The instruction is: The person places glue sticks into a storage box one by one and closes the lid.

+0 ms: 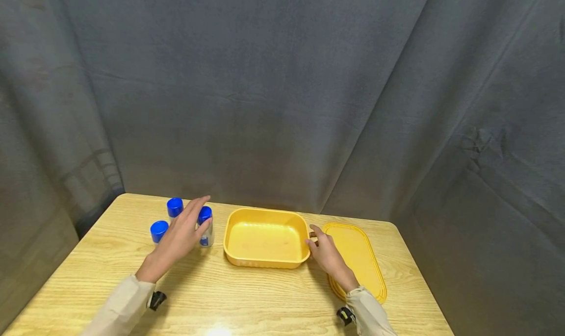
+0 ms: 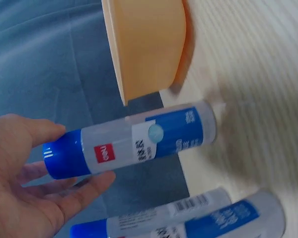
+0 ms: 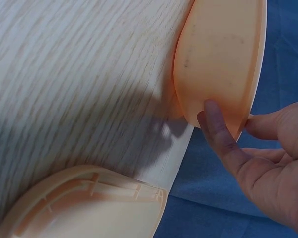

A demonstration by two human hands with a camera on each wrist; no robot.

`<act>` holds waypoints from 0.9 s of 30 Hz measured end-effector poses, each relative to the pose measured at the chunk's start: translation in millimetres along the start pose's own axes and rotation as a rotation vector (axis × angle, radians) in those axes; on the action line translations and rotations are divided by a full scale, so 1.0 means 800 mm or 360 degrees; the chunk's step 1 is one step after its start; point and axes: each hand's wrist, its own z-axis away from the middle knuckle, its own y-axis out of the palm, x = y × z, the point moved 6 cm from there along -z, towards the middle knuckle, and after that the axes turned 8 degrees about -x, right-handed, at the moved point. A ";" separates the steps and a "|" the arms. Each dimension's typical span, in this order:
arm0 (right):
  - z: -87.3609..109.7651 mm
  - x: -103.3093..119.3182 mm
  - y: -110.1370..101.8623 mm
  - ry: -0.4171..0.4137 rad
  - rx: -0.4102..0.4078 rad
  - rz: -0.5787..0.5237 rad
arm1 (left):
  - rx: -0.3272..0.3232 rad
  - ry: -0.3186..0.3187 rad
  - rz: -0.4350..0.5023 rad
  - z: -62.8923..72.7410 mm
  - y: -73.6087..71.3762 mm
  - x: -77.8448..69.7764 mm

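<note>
A glue bottle [image 2: 144, 141] with a blue cap [image 2: 67, 154] stands upright on the table, left of the yellow box. My left hand [image 1: 180, 235] is spread about its top, the thumb at one side of the cap and the fingers reaching past the other. At the right end of the open, empty yellow box [image 1: 267, 264] is my right hand [image 1: 327, 254]. Its fingertips rest against the outer wall, with the thumb close to the rim in the right wrist view. The bottle's far side is hidden.
Two more blue-capped bottles, one at the back [image 1: 175, 207] and one in front [image 1: 159, 229], stand left of my left hand, partly hidden by it. A yellow lid [image 1: 359, 255] lies flat under my right forearm. Grey curtains [image 1: 265, 105] rise behind the wooden table [image 1: 247, 301].
</note>
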 end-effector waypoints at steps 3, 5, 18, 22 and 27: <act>0.000 0.000 0.001 0.0011 0.0000 -0.0003 | -0.0049 -0.0059 0.0038 0.001 0.002 0.004; 0.000 0.000 0.001 0.0011 0.0000 0.0007 | -0.0073 -0.0102 0.0069 0.002 0.004 0.006; -0.002 -0.002 0.000 -0.0016 -0.0015 0.0076 | -0.0143 -0.0350 0.0248 0.004 0.014 0.017; -0.003 -0.004 0.001 -0.0021 -0.0015 0.0104 | -0.0122 -0.0438 0.0264 0.012 0.018 0.023; -0.004 -0.003 0.002 -0.0014 -0.0010 0.0098 | -0.0075 -0.0528 0.0302 0.020 0.025 0.031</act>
